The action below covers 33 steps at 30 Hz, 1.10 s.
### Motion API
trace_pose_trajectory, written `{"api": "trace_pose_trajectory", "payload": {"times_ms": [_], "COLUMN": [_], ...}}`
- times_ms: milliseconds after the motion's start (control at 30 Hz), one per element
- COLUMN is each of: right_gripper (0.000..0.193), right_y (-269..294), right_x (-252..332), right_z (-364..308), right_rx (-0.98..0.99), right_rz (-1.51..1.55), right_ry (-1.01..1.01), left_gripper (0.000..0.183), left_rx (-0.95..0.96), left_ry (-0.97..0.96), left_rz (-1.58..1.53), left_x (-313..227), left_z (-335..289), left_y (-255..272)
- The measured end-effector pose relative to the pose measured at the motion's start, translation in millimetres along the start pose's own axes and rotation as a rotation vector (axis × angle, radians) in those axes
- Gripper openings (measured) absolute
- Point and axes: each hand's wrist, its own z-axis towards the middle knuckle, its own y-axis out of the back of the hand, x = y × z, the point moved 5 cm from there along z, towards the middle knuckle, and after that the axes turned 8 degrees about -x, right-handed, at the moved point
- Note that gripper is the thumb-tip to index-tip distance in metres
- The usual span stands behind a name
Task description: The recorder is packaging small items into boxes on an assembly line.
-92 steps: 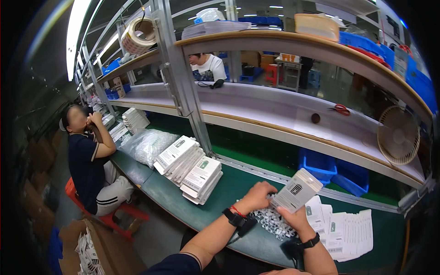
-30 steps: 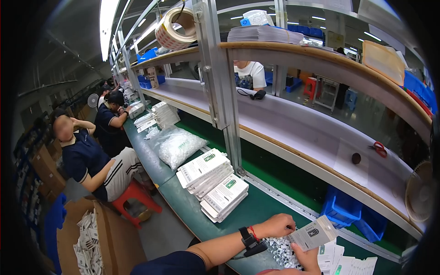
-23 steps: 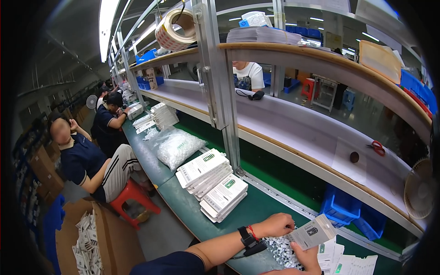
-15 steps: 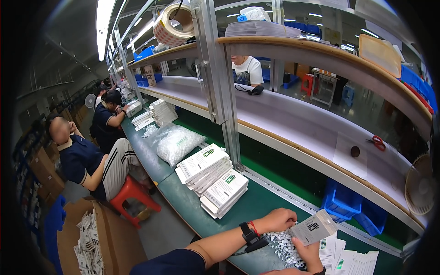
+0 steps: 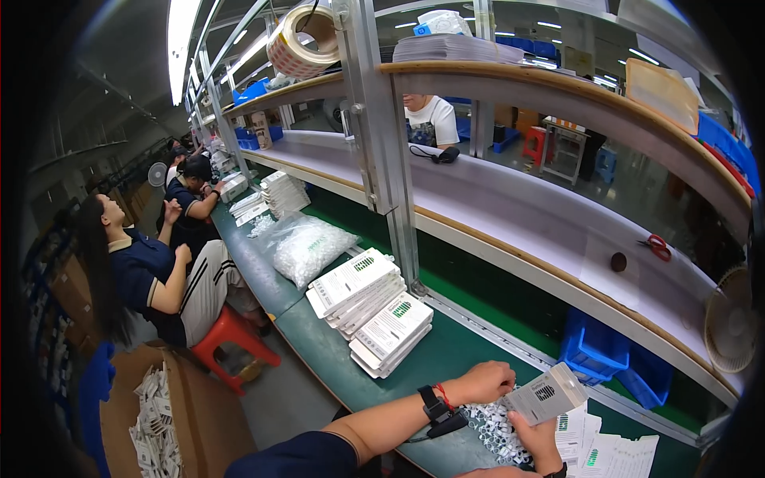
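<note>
My right hand (image 5: 535,437) grips a flat white carton (image 5: 547,395) with a dark printed pattern, thumb on its face and the carton tilted up. At the carton's left edge, my left hand (image 5: 486,382) has its fingers curled together in a pinch; whatever is between the fingertips is too small to make out. Below both hands lies a heap of small white plastic pieces (image 5: 492,430). More flat white cartons (image 5: 613,454) with green print are fanned out to the right of my right hand. Two stacks of similar cartons (image 5: 390,327) stand farther left on the green bench.
A clear bag of white pieces (image 5: 311,248) sits beyond the stacks. Blue bins (image 5: 594,346) stand under the shelf at right; red-handled scissors (image 5: 658,248) lie on it. A person sits on a red stool (image 5: 231,338) at left, near a cardboard box of cartons (image 5: 203,406).
The seated person at left has leaned back, with head turned up and both hands raised. My hands and the carton stay almost where they were.
</note>
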Motion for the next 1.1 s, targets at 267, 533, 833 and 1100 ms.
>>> {"api": "trace_pose_trajectory", "payload": {"times_ms": [267, 533, 833, 1100], "right_gripper": [0.035, 0.042, 0.03, 0.034], "right_y": [1, 8, 6, 0], "right_x": [0, -20, -2, 4], "right_z": [-5, -10, -4, -4], "right_rx": [0.012, -0.017, -0.001, 0.029], "right_rz": [-0.04, -0.007, 0.002, -0.062], "right_ry": [-0.071, -0.071, -0.247, 0.018], "left_gripper": [0.005, 0.014, 0.013, 0.008], "left_rx": [-0.026, 0.079, 0.028, 0.011], "left_ry": [0.047, 0.041, -0.039, -0.008], "left_rz": [-0.033, -0.088, -0.044, -0.075], "left_x": [1, -4, -4, -5], "left_z": [-3, -5, 3, -3], "left_y": [2, -7, -4, 2]}}
